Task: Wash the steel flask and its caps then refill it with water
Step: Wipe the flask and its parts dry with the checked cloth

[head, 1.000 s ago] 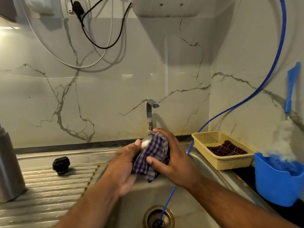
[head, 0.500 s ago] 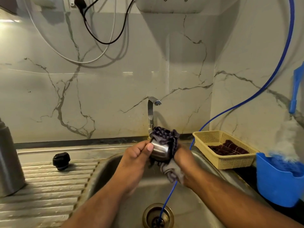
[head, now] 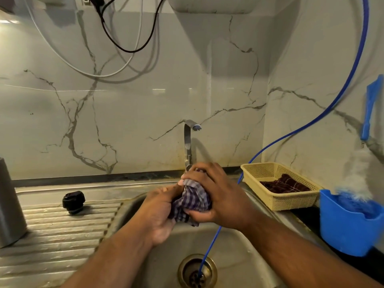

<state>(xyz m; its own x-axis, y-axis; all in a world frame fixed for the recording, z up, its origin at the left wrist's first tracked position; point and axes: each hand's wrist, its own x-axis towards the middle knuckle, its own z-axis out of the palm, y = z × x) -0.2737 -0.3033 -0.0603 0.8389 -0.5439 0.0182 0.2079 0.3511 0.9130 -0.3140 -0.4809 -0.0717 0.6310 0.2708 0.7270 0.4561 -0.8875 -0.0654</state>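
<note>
Both hands clamped on a checked cloth over the sink.

Left hand grips the cloth from below-left with its fingers curled round it. Right hand wraps over the top and right side. Can't tell what, if anything, is inside the cloth. The bundle is held above the sink, just in front of the tap base. Steel flask stands upright at the far left of the counter, cut off by the frame. Black cap lies on the ribbed drainboard, between flask and sink, touching neither. Blue hose passes behind the right hand into the drain. Yellow basket right of the sink holds a dark rag.
</note>
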